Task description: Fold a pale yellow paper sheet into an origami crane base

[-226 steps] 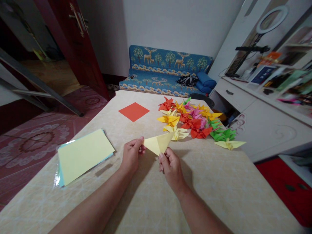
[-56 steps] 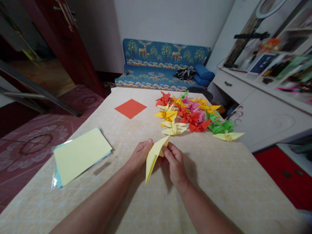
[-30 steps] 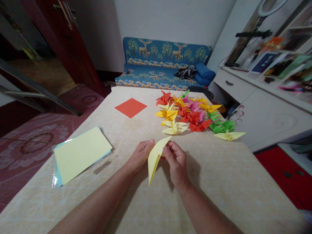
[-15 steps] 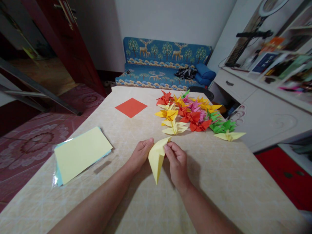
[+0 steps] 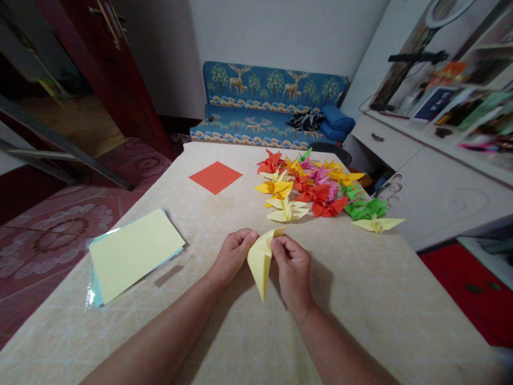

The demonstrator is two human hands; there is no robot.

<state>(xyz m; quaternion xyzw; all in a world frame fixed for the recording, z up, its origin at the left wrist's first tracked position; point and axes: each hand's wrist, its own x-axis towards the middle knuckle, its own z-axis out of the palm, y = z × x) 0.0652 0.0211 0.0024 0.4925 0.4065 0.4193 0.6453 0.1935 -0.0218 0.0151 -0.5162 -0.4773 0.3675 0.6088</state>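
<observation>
A partly folded pale yellow paper is held just above the beige table, its long point hanging down toward me. My left hand pinches its upper left edge with closed fingers. My right hand grips its upper right edge, thumb and fingers pressed on the paper. A stack of yellow sheets lies to the left of my hands. A flat orange-red square sheet lies farther back. A pile of folded paper cranes in red, yellow, pink and green lies beyond my hands to the right.
A blue patterned sofa stands past the table's far end. White cabinets with shelves run along the right. A dark red door and a metal rail are on the left over red patterned floor.
The paper has gone from a flat triangle to a narrow hanging shape. In the last second both hands closed in on its top and the lower point shifted slightly right.
</observation>
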